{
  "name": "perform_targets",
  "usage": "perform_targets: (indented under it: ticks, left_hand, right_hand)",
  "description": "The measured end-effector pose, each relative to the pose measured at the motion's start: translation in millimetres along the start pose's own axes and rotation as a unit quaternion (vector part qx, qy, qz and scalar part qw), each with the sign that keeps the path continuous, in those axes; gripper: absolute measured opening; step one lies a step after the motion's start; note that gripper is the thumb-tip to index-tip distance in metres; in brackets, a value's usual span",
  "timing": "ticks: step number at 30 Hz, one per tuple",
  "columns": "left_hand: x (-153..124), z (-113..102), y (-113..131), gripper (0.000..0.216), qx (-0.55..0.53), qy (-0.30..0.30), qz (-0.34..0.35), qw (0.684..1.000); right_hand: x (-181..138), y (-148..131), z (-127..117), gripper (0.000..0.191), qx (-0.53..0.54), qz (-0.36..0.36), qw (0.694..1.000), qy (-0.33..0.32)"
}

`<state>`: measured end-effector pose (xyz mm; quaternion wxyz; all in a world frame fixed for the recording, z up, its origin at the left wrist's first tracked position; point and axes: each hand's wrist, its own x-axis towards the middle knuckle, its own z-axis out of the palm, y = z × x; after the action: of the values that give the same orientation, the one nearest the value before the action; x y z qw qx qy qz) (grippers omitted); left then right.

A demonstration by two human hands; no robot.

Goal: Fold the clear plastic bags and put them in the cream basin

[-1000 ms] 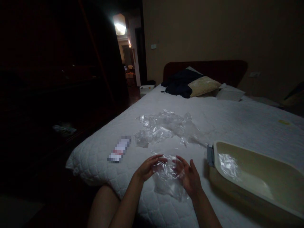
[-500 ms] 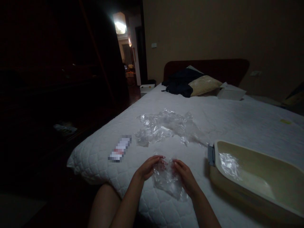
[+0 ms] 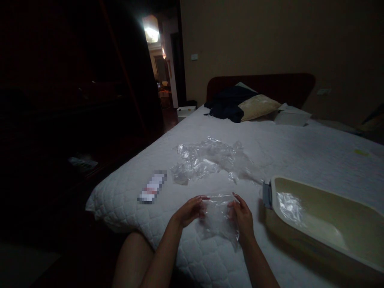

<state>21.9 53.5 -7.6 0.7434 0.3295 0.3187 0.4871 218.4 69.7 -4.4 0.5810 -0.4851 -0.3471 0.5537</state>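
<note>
Taking twelve as the headboard end of the bed, we hold a clear plastic film (image 3: 218, 220) low in front of us, above or on the near part of the quilted cover (image 3: 129, 200); we cannot tell whether its lower part touches the cloth. Its upper edge is drawn fairly straight between our hands, running from nine to three, and the body slopes toward six, with a loose corner pointing to about five. Which way is longer, we cannot tell.

Our left hand (image 3: 189, 211) is closed on the film at its nine o'clock side, fingers bent over the edge. Our right hand (image 3: 242, 216) is clamped on the three o'clock side, forefinger stretched along the top; the thumbs are partly blurred behind the film. The film is thin, glossy and creased.

At twelve, a crumpled plastic heap (image 3: 210, 160) spreads wide from nine to three, full of bright folds. At ten, a pixelated slip (image 3: 152, 187), flat and oblong, points between one and two. At three stands a cream bin (image 3: 295, 246), smooth and round-cornered, its long axis running roughly from ten to four, with a grey latch (image 3: 267, 195) at its near-left end and crinkled plastic (image 3: 289, 208) inside. The cover is white, stitched in puffy diamonds.
</note>
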Motion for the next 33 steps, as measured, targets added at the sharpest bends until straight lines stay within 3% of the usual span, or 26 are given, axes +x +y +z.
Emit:
perform_targets:
  ticks: [3,8,20,26,30,33]
  left_hand:
    - [-3,-2,1,0.043,-0.007,-0.036,0.012,0.999]
    - [-6,-2,2,0.051,-0.06,-0.071,0.03,0.995]
    - [3,-17,0,0.041,-0.1,-0.015,-0.004,0.995]
    - [0,0,5,0.037,-0.038,0.024,0.018,0.999]
    - [-8,19,14,0.039,0.047,0.055,0.055,0.996]
    - [-22,35,25,0.042,0.093,0.033,0.07,0.993]
  right_hand:
    - [1,-2,-2,0.051,0.001,0.005,1.0,0.001]
    - [-1,-3,-1,0.037,0.007,0.021,1.0,-0.01]
    - [-3,-5,-4,0.039,0.005,0.061,0.993,-0.105]
    - [-1,-6,-3,0.04,-0.055,0.008,0.994,-0.099]
    - [-9,-28,-5,0.049,-0.073,-0.023,0.982,-0.172]
    - [-24,-55,-10,0.055,-0.101,-0.005,0.968,-0.23]
